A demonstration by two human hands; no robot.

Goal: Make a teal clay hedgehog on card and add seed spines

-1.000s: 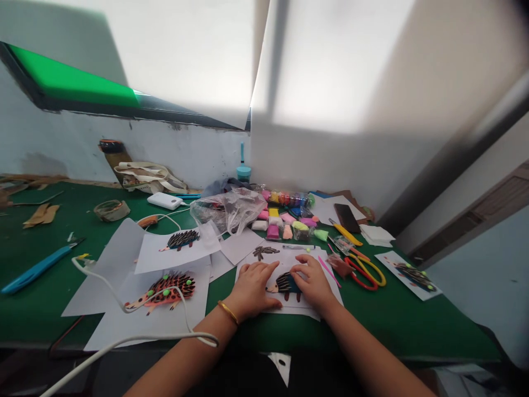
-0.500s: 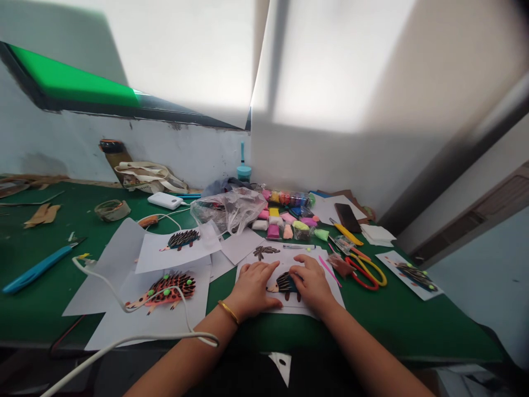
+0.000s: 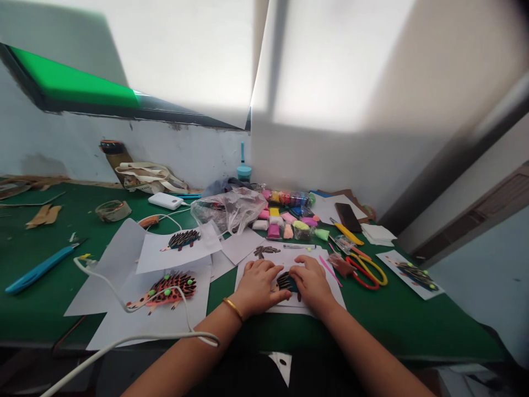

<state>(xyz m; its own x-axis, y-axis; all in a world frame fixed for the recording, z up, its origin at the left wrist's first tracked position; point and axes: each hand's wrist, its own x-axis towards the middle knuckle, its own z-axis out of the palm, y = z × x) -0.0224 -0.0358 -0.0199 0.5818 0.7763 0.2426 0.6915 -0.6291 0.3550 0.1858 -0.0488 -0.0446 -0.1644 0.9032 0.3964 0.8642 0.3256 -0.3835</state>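
Note:
A hedgehog figure (image 3: 285,282) with dark spines and a blue body lies on white paper (image 3: 330,298) in front of me, partly covered by my hands. My left hand (image 3: 260,285) rests over its head end, fingers extended and thumb apart across the lower edge. At the blue rear side, my right hand (image 3: 312,284) has its fingers curled and the tips drawn together against the figure; whatever they pinch is hidden. Several loose dark strips (image 3: 265,252) lie on the paper above the left hand, with a pen (image 3: 300,246) to their right.
Left are paper sheets with hedgehog figures (image 3: 171,289), a white cable (image 3: 136,337) and a blue craft knife (image 3: 39,270). Behind lie coloured clay packets (image 3: 273,231) and a plastic bag (image 3: 231,209). Right are scissors (image 3: 367,273), a yellow cutter (image 3: 347,232), a phone (image 3: 347,217) and a hedgehog card (image 3: 409,274).
My left hand has shifted slightly to the right, so its fingers and thumb cover more of the hedgehog's head end. My right hand stays almost in place.

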